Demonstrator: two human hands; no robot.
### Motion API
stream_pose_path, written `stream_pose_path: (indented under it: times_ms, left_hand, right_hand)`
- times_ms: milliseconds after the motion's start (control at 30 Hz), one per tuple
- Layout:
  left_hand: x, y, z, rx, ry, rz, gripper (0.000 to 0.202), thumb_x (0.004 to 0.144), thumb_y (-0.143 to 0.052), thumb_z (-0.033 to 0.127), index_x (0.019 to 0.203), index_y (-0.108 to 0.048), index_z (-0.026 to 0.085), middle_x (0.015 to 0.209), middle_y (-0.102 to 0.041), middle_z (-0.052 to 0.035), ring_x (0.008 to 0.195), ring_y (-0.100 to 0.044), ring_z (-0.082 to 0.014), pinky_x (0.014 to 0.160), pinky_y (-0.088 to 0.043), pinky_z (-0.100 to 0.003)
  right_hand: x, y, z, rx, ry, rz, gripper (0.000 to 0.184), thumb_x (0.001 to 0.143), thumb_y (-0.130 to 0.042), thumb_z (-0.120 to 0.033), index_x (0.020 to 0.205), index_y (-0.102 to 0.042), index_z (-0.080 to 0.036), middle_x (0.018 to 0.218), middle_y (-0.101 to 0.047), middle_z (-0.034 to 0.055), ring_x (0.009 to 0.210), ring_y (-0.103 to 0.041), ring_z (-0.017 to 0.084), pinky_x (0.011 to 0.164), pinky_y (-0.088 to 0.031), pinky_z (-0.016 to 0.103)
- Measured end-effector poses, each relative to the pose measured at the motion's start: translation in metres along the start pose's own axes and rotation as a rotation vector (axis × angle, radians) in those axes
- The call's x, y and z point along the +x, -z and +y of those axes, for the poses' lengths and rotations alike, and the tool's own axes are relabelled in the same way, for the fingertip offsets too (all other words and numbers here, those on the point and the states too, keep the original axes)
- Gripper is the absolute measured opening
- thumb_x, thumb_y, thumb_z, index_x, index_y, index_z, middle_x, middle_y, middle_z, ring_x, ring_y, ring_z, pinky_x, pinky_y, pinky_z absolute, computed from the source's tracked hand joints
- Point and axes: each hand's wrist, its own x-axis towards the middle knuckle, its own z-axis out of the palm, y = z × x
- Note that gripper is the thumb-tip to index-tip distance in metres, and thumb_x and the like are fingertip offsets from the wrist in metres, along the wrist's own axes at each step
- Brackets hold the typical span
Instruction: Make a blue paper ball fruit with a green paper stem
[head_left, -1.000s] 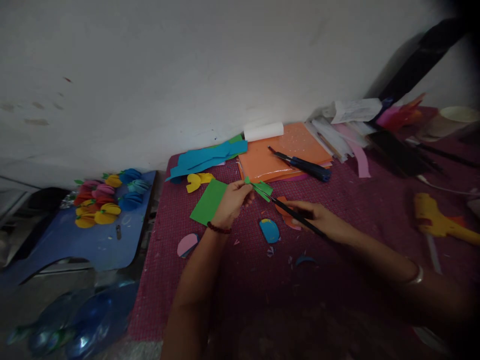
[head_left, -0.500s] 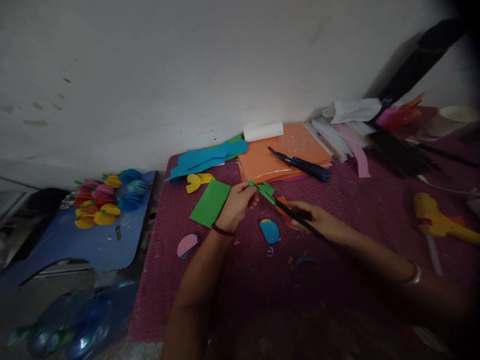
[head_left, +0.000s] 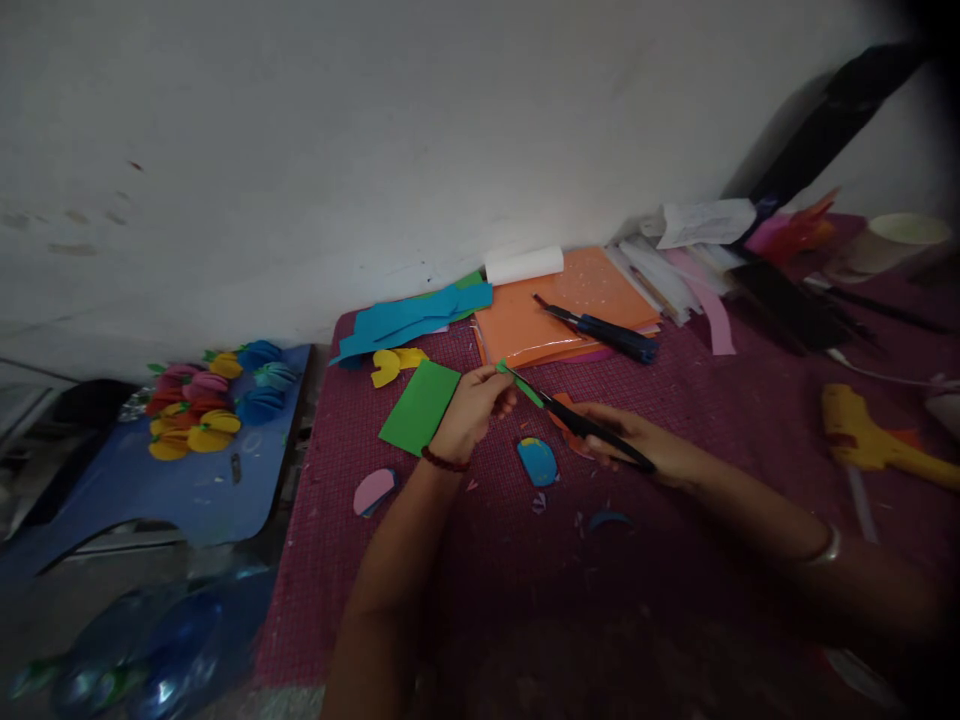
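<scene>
My left hand (head_left: 472, 412) pinches a small green paper piece (head_left: 525, 384) above the maroon mat (head_left: 480, 560). My right hand (head_left: 637, 445) grips black scissors (head_left: 577, 420), whose blades lie against that green piece. A green paper sheet (head_left: 418, 406) rests flat just left of my left hand. A blue oval cutout (head_left: 538, 462) sits on the mat below the scissors. A red bead bracelet circles my left wrist.
Orange sheets (head_left: 559, 305) with a second pair of scissors (head_left: 607, 330) lie behind. Blue paper strips (head_left: 412, 315), yellow cutouts (head_left: 394, 363) and a pink half-circle (head_left: 373, 490) are scattered. A yellow glue gun (head_left: 870, 440) lies right. Paper fruit shapes (head_left: 210, 395) sit on a blue board at left.
The green piece shows less paper than before; its wider flap beside the blades is gone from sight. Both hands have shifted only slightly.
</scene>
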Motion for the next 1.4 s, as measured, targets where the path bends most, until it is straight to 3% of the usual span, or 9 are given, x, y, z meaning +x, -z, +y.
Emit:
stream_pose_path:
  times_ms: [300, 600, 733, 800, 900, 1033, 1233, 1300, 1400]
  left_hand:
    - [-0.002, -0.007, -0.004, 0.039, 0.020, -0.037, 0.013, 0.070, -0.058, 0.026, 0.062, -0.053, 0.017, 0.049, -0.054, 0.0038, 0.040, -0.046, -0.0059, 0.039, -0.030, -0.019]
    - [0.001, 0.000, -0.004, 0.004, 0.000, -0.026, 0.018, 0.069, -0.061, 0.029, 0.060, -0.052, 0.017, 0.050, -0.056, 0.0028, 0.041, -0.048, -0.0061, 0.040, -0.031, -0.020]
    - [0.002, 0.005, 0.001, -0.092, -0.008, 0.046, 0.020, 0.065, -0.067, 0.028, 0.062, -0.051, 0.017, 0.049, -0.054, 0.0045, 0.043, -0.051, -0.0073, 0.041, -0.033, -0.020]
    - [0.002, 0.006, 0.003, -0.115, -0.030, 0.061, 0.019, 0.064, -0.069, 0.026, 0.062, -0.051, 0.017, 0.048, -0.053, 0.0054, 0.043, -0.051, -0.0072, 0.042, -0.033, -0.019]
    - [0.001, 0.007, 0.006, -0.134, -0.074, 0.076, 0.018, 0.063, -0.069, 0.023, 0.064, -0.053, 0.017, 0.053, -0.056, 0.0051, 0.046, -0.051, -0.0062, 0.044, -0.036, -0.019]
    - [0.000, 0.008, 0.009, -0.124, -0.099, 0.079, 0.020, 0.064, -0.069, 0.023, 0.067, -0.050, 0.017, 0.067, -0.063, 0.0019, 0.054, -0.055, -0.0065, 0.051, -0.041, -0.020]
    - [0.000, 0.003, 0.003, -0.023, -0.143, 0.074, 0.021, 0.065, -0.066, 0.020, 0.068, -0.045, 0.019, 0.061, -0.060, 0.0038, 0.053, -0.053, -0.0072, 0.048, -0.036, -0.019]
    - [-0.003, -0.003, 0.000, 0.035, -0.184, 0.042, 0.018, 0.066, -0.064, 0.018, 0.069, -0.046, 0.019, 0.060, -0.058, 0.0045, 0.054, -0.052, -0.0076, 0.049, -0.036, -0.019]
    - [-0.011, -0.015, -0.002, 0.184, -0.258, -0.012, 0.016, 0.068, -0.062, 0.017, 0.068, -0.046, 0.019, 0.059, -0.051, 0.0059, 0.055, -0.049, -0.0073, 0.051, -0.035, -0.020]
  right_hand:
    - [0.001, 0.000, 0.011, 0.206, -0.036, -0.014, 0.059, 0.079, -0.064, -0.052, 0.125, -0.050, -0.019, 0.080, -0.051, 0.0001, 0.054, -0.042, 0.006, 0.042, -0.033, 0.017]
    - [0.000, 0.006, 0.000, 0.095, -0.086, 0.093, 0.063, 0.077, -0.065, -0.053, 0.128, -0.052, -0.018, 0.070, -0.055, -0.0010, 0.044, -0.039, 0.005, 0.039, -0.032, 0.019]
    - [0.001, 0.021, 0.001, -0.052, -0.001, 0.174, 0.063, 0.077, -0.067, -0.049, 0.131, -0.052, -0.020, 0.097, -0.066, 0.0071, 0.058, -0.056, 0.011, 0.049, -0.044, 0.023]
    - [0.002, 0.027, 0.001, -0.138, 0.073, 0.190, 0.061, 0.076, -0.067, -0.046, 0.130, -0.053, -0.020, 0.116, -0.064, 0.0102, 0.087, -0.064, 0.020, 0.070, -0.053, 0.031]
    - [0.003, 0.036, 0.004, -0.283, 0.146, 0.173, 0.057, 0.080, -0.064, -0.040, 0.133, -0.052, -0.021, 0.130, -0.059, 0.0083, 0.116, -0.057, 0.027, 0.096, -0.047, 0.041]
    - [0.004, 0.052, 0.015, -0.633, 0.156, 0.203, 0.052, 0.083, -0.057, -0.033, 0.133, -0.053, -0.022, 0.127, -0.062, 0.0073, 0.111, -0.061, 0.027, 0.096, -0.047, 0.042]
    - [0.004, 0.079, 0.024, -1.025, 0.191, 0.292, 0.041, 0.081, -0.056, -0.028, 0.120, -0.064, -0.018, 0.113, -0.066, 0.0125, 0.099, -0.062, 0.029, 0.089, -0.048, 0.043]
    - [0.003, 0.075, 0.014, -0.984, 0.220, 0.404, 0.033, 0.082, -0.055, -0.030, 0.110, -0.069, -0.018, 0.107, -0.067, 0.0121, 0.099, -0.061, 0.028, 0.089, -0.047, 0.043]
    - [0.003, 0.050, -0.010, -0.674, 0.286, 0.554, 0.025, 0.086, -0.052, -0.033, 0.102, -0.068, -0.020, 0.099, -0.068, 0.0083, 0.092, -0.062, 0.023, 0.083, -0.048, 0.037]
